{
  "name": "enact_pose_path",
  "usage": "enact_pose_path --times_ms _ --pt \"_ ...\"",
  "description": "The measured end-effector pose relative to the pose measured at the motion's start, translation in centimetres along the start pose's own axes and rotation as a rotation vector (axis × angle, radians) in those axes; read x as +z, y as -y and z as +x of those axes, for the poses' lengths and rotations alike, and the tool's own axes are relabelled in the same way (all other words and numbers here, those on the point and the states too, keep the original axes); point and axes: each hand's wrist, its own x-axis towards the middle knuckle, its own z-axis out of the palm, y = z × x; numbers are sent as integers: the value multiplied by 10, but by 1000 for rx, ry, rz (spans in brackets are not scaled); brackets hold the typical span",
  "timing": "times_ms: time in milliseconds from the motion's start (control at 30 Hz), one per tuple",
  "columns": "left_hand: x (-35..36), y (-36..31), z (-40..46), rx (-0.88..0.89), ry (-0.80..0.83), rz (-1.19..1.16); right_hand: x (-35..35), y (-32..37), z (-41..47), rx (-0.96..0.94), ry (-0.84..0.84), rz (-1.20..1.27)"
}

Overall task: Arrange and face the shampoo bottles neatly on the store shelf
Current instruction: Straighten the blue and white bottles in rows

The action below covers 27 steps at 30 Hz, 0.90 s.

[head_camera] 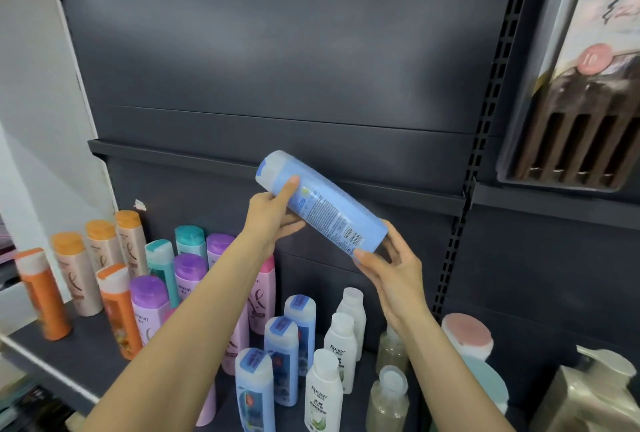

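A light blue shampoo bottle [322,204] is held in the air above the shelf [86,359], tilted so that its pale flip cap points up and to the left and its flat base down and to the right. Its back label is turned toward the camera: small print in white and a barcode near the base are seen. The left hand [273,215] is closed around the bottle just below the cap, with the index finger laid along the side. The right hand [391,267] supports the base end, its fingers [362,255] curled against the lower edge. On the shelf below, other bottles stand upright in short rows running front to back: orange bottles [45,293] at the far left, beige bottles with orange caps [104,248] beside them, then purple-capped bottles [188,274] and teal-capped bottles [188,241], pink bottles [261,296] partly hidden by the left forearm, three matching blue bottles [282,355] directly under the held one, and white bottles [341,341] to their right.
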Motion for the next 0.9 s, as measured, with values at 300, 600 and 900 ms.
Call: enact_pose_path --times_ms 300,600,900 --pt "1 -5 -4 -152 -25 -92 -3 3 -1 -83 25 -284" --pt "1 2 -16 69 70 -63 5 3 -1 133 266 -433" --pt "-13 -5 -15 153 66 273 5 -27 2 -34 95 -805"
